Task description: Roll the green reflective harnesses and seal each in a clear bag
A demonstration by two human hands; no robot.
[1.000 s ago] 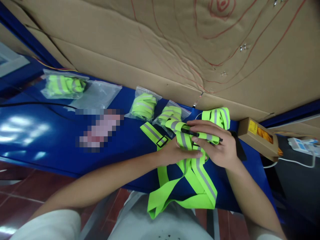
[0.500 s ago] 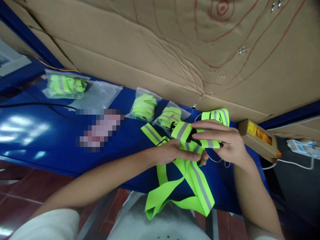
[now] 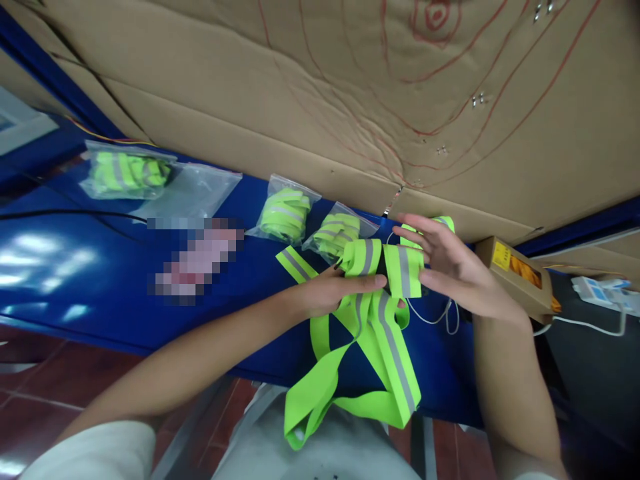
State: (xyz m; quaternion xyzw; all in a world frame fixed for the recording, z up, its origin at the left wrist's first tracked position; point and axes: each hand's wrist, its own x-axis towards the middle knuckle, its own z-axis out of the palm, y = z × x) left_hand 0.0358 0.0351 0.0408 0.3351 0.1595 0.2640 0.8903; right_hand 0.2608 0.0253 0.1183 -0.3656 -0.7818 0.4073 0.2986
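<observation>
My left hand (image 3: 327, 293) is closed around a neon-yellow reflective strap (image 3: 397, 350) with a grey stripe, its thumb lying across the folded layers. The folded part sits above my thumb, with black pieces at its edge and between its layers. Long loops of the strap hang down over the table edge towards my lap. My right hand (image 3: 460, 273) is open, fingers spread, at the right end of the folded part. Its thumb is close to the strap's edge; whether it touches I cannot tell. Behind this hand lies another yellow strap bundle (image 3: 444, 223), partly hidden.
Along the back of the blue table (image 3: 95, 267) lie clear bags with yellow straps (image 3: 286, 212), (image 3: 336, 232), (image 3: 131, 172) and a flat clear bag (image 3: 200, 190). A cardboard box (image 3: 515, 277) and white cable (image 3: 593, 327) are right. A cardboard panel (image 3: 225, 80) rises behind.
My right hand has opened and drawn off to the right, its fingers coming off the folded strap. The strap's folded end now stands upright beside my left thumb.
</observation>
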